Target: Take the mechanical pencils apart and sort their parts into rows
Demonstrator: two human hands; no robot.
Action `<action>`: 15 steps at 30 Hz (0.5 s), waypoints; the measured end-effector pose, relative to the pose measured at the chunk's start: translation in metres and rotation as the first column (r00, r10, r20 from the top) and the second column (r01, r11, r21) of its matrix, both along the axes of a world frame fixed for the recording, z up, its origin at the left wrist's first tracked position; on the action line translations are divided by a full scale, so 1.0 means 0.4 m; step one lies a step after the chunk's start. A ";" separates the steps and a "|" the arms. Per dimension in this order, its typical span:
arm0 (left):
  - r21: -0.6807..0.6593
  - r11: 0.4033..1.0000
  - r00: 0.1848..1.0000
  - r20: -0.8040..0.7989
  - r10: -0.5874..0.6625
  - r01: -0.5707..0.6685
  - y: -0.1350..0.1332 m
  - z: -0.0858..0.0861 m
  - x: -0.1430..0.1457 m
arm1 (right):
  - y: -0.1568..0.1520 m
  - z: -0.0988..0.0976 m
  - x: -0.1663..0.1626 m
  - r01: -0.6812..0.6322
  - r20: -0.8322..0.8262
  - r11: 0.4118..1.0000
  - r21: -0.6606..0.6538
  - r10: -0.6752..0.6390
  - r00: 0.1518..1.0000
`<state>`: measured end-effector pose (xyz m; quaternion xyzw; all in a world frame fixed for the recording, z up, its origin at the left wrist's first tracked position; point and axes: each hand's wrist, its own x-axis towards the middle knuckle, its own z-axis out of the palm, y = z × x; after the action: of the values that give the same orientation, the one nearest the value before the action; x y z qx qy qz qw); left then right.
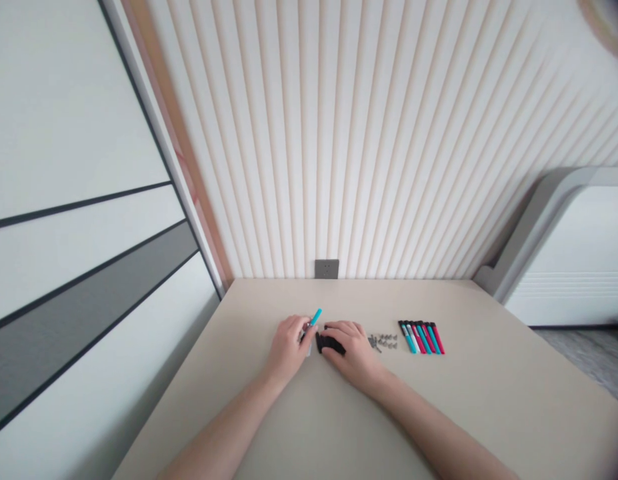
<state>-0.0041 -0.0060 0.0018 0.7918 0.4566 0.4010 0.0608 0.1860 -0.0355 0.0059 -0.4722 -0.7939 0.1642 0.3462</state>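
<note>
A slim turquoise tube (316,317), like a pen barrel, slants up from between the thumb and fingers of my left hand (287,343). Something pale and see-through (309,351) shows below that hand, mostly hidden. My right hand (353,347) lies over several small black pieces (333,343), thumb and fingers apart on either side of them and touching them. Right of it are small grey metal parts (387,341), some in short rows. Further right lies a row of slim tubes (423,337) with black ends, coloured turquoise, white and red.
The beige table (309,427) reaches back to a ribbed white wall (329,133) with a dark socket (327,269). A white and grey cabinet (79,267) stands along the left. A pale padded headboard or bed end (573,253) is at the right.
</note>
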 end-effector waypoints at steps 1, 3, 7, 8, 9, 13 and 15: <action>-0.002 1.000 1.000 -0.003 -0.012 0.012 -0.002 0.001 0.002 | -0.005 0.000 0.012 0.017 -0.058 1.000 -0.022 -0.018 0.998; -0.002 0.999 0.999 -0.015 -0.036 0.036 -0.008 0.006 0.006 | -0.016 -0.003 0.040 0.047 -0.197 0.994 -0.101 -0.067 0.978; 0.011 0.997 0.995 -0.063 -0.079 0.080 -0.023 0.016 0.015 | -0.023 -0.011 0.096 0.064 -0.411 0.957 -0.283 -0.181 0.894; 0.013 0.996 0.994 -0.074 -0.086 0.087 -0.025 0.018 0.016 | -0.023 -0.011 0.105 0.074 -0.419 0.952 -0.295 -0.199 0.886; 0.012 0.996 0.992 -0.083 -0.091 0.092 -0.027 0.019 0.017 | -0.021 -0.010 0.112 0.095 -0.407 0.952 -0.290 -0.213 0.888; 0.012 0.997 0.993 -0.085 -0.076 0.077 -0.026 0.018 0.013 | -0.020 -0.005 0.107 0.169 -0.217 0.974 -0.148 -0.199 0.956; 0.016 0.998 0.996 -0.074 -0.056 0.057 -0.021 0.015 0.010 | -0.023 -0.006 0.093 0.152 -0.099 0.985 -0.082 -0.160 0.982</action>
<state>-0.0003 -0.0144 0.0077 0.8192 0.4321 0.3741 0.0482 0.2233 -0.0449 0.0036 -0.5361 -0.7286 0.1904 0.3814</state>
